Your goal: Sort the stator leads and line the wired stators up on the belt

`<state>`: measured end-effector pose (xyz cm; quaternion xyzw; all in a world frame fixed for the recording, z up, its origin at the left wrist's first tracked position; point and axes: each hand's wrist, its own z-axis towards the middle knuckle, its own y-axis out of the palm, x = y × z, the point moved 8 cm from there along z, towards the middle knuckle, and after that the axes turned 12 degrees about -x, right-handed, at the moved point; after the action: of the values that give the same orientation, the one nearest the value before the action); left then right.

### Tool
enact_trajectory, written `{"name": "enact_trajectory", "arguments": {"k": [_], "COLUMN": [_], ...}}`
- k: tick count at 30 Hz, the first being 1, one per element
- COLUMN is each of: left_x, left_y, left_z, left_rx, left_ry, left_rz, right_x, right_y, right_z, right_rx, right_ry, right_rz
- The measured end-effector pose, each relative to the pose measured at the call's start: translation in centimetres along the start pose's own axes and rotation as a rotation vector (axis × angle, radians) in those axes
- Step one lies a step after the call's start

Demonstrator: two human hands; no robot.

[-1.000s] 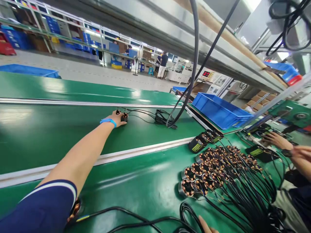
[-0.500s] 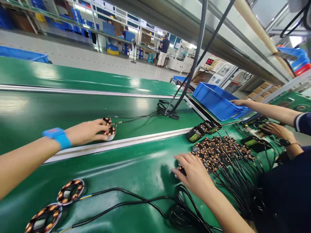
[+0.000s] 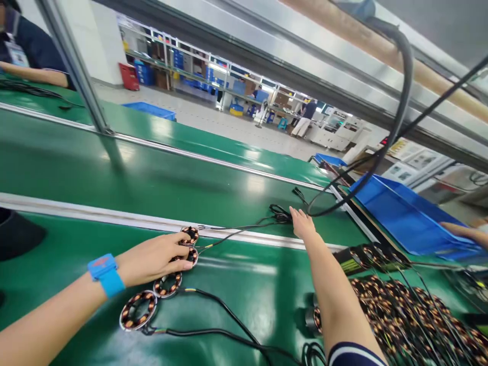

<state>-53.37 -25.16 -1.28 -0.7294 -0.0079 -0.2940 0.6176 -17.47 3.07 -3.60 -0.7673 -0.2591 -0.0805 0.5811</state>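
My left hand (image 3: 163,258), with a blue band on its wrist, grips two ring-shaped copper-wound motor stators, an upper stator (image 3: 189,235) and a lower one partly covered by the fingers. They are over the near side of the white rail. Thin black leads run from them to a bundled black cable (image 3: 280,213) beyond the rail. My right hand (image 3: 302,223) is stretched over the right part of this bundle, fingers extended; whether they press on it is hidden. Another two stators, a nearer stator (image 3: 138,310) and a farther stator (image 3: 168,284), lie below my left hand.
Many copper-wound stators (image 3: 412,310) with black cables lie at the right, beside black cylindrical housings (image 3: 366,256). A blue bin (image 3: 407,218) stands behind, with another person's arm at it. A metal post (image 3: 82,76) rises at left. Thick cords (image 3: 381,162) hang overhead.
My left hand has brought the two stators from the rail's far side toward me, near the other pair. My right hand has left the stator pile and reached forward to the cable bundle. The view turned left.
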Motion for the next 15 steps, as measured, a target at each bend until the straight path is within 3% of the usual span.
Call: {"name": "enact_trajectory", "arguments": {"k": [3,5,8,11,15], "left_x": [-0.6,-0.9,-2.5,-5.0,-6.1], "left_y": [1.3,1.6,0.9,1.2,3.4], "left_z": [-0.5,-0.8,-1.3,-2.0,-0.3], "left_rx": [-0.118,-0.101,0.177,0.484,0.476], "left_ry": [-0.039,-0.05,-0.111,-0.27,-0.341], "left_rz": [-0.085,-0.137,-0.334,-0.561,-0.724], "right_x": [0.1,1.0,2.8,4.2,3.7], "right_y": [-0.1,-0.7,-2.6,-5.6,-10.1], "right_z": [0.5,-0.5,-3.8,-10.0,-23.4], "right_rx": [-0.026,-0.026,0.007,0.095,0.362], "right_ry": [0.017,0.014,-0.031,-0.054,-0.028], "right_rz": [-0.035,-0.063,-0.105,-0.173,-0.311]}}
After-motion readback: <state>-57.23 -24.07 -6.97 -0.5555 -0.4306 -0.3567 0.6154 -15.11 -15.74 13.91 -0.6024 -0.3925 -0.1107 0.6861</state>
